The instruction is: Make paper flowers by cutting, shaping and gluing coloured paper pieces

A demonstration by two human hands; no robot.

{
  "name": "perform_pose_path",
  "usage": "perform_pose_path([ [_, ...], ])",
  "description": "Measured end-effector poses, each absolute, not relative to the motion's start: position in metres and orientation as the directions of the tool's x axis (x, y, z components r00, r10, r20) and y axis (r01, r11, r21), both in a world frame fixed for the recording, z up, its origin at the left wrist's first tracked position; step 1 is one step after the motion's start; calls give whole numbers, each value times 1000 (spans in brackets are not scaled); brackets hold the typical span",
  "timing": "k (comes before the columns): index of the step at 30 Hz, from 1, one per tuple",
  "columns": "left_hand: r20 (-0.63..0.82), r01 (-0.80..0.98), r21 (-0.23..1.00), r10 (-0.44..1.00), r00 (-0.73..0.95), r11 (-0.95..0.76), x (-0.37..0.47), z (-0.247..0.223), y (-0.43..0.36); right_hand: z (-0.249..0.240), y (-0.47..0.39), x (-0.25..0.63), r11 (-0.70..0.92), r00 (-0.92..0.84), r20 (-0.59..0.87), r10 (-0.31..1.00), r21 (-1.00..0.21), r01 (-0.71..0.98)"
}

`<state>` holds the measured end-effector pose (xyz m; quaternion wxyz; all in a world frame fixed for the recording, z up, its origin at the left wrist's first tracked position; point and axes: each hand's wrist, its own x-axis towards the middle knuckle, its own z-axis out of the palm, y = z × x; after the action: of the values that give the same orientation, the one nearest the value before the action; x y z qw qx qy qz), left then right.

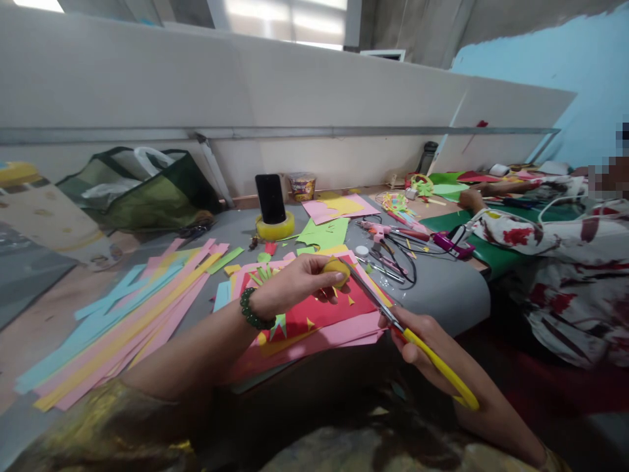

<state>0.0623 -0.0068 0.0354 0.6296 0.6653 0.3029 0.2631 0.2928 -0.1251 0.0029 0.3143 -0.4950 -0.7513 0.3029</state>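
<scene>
We pinch one small yellow paper piece (335,271) narrowly between the thumb and fingers of our left hand (307,283), above a red sheet (317,316) on the paper pile. Our right hand (425,337) closes around one pair of yellow-handled scissors (435,359), the blades reaching the yellow piece's edge.

Around us we count one phone (270,198) upright at one tape roll (275,227), one printed cup (301,187) behind them, one green bag (142,190) and one large yellow-topped container (52,213) at the left. Many paper strips (142,314), too overlapped to count, fan out left of the pile. Beyond our hands lies one light green sheet (323,232); a looped black cable (414,265) and several tools crowd the right side, near one purple device (455,247). Farther right, a co-worker's hand (472,199) is near green paper.
</scene>
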Motion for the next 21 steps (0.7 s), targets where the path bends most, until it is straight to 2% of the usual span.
perform_pose_path([
  [14,-57,59,998,733,678,23,62,30,-3,-6,-123,297,330,-317,174,932,-769,547],
  [21,-16,96,994,765,644,-60,62,38,-4,-3,-120,300,363,-332,204,921,-762,537],
])
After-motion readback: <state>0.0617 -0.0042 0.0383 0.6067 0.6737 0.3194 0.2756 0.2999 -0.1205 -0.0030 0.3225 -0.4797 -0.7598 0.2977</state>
